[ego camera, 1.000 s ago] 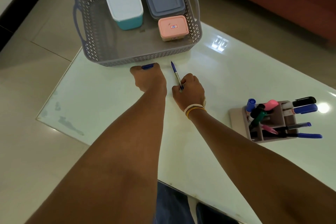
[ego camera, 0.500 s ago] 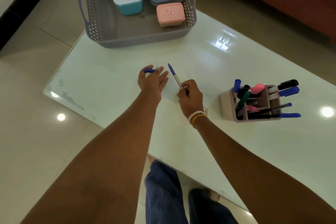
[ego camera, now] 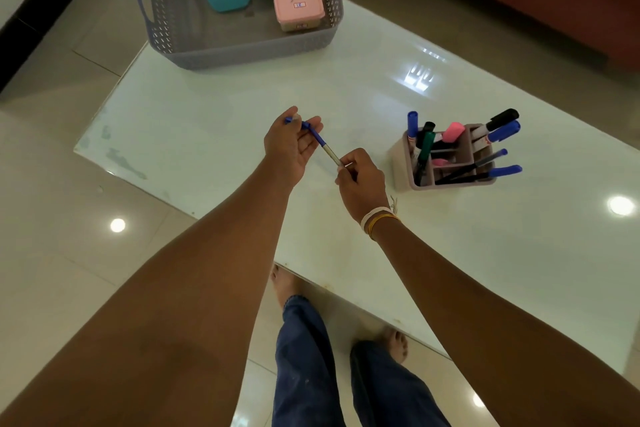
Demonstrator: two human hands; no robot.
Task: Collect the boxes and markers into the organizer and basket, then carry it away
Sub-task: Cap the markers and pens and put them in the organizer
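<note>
basket (ego camera: 242, 52) far rim cropped, pink box (ego camera: 298, 7) label illegible

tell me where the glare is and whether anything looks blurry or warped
Head view: bright glare patches on the glossy table and round light spots on the floor; forearms bulge from wide-angle distortion; the pen in the hands and the basket stay fairly sharp.

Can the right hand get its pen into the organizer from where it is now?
Probably yes. The right hand pinches the pen, and the organizer stands just to its right with only bare table between. Its pen tip meets the left hand.
</note>
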